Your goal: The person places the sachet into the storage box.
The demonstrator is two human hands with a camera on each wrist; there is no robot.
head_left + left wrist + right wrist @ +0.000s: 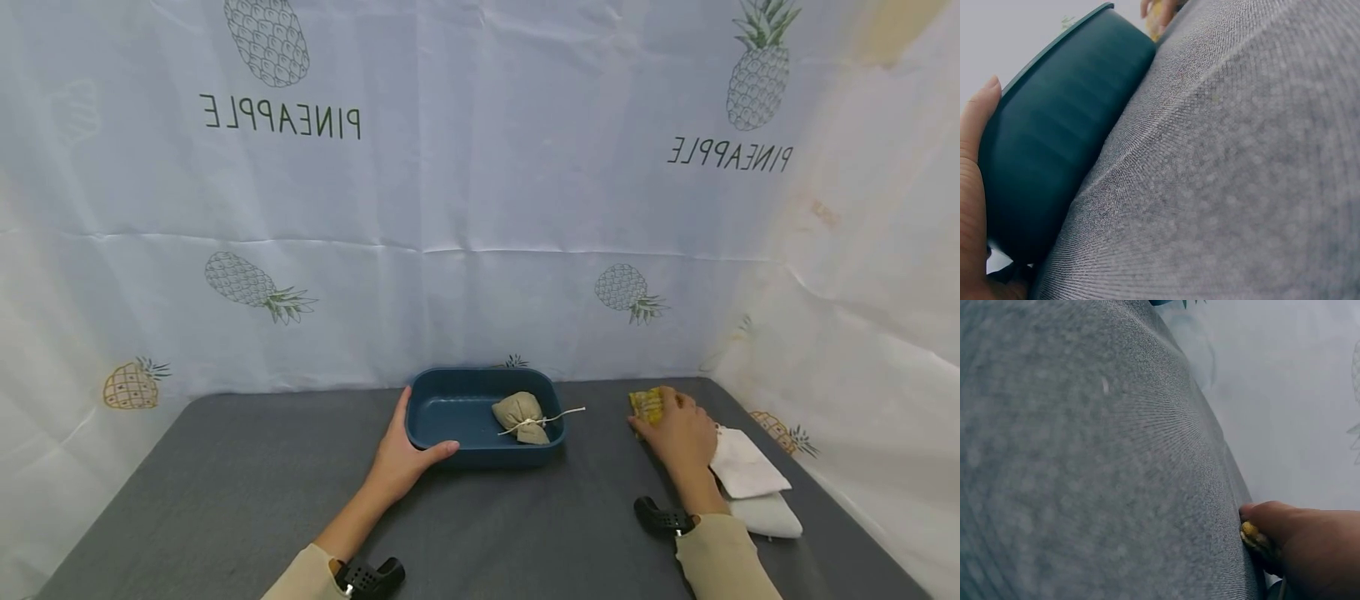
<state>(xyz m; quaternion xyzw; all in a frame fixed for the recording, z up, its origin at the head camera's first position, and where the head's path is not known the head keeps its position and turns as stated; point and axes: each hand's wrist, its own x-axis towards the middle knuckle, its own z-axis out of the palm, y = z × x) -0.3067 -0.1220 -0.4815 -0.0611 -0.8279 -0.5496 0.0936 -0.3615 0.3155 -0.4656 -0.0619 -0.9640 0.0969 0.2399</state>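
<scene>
A dark blue rectangular container (450, 417) stands on the grey table. Inside its right part lies a small beige cloth pouch (519, 415), its neck tied with white string. My left hand (400, 458) holds the container's left end, the thumb (974, 125) along the front wall and the other fingers round the side. Further right, my right hand (681, 435) grips a small yellow packet (647, 406) at the table's far right. The packet's far part is hidden by the fingers; in the right wrist view a bit of the yellow packet (1250, 534) shows under the thumb.
Folded white cloths (750, 467) lie beside my right wrist, near the right table edge. A pale curtain (465, 183) printed with pineapples hangs behind the table and along its sides. The grey tabletop (262, 483) stretches left of the container.
</scene>
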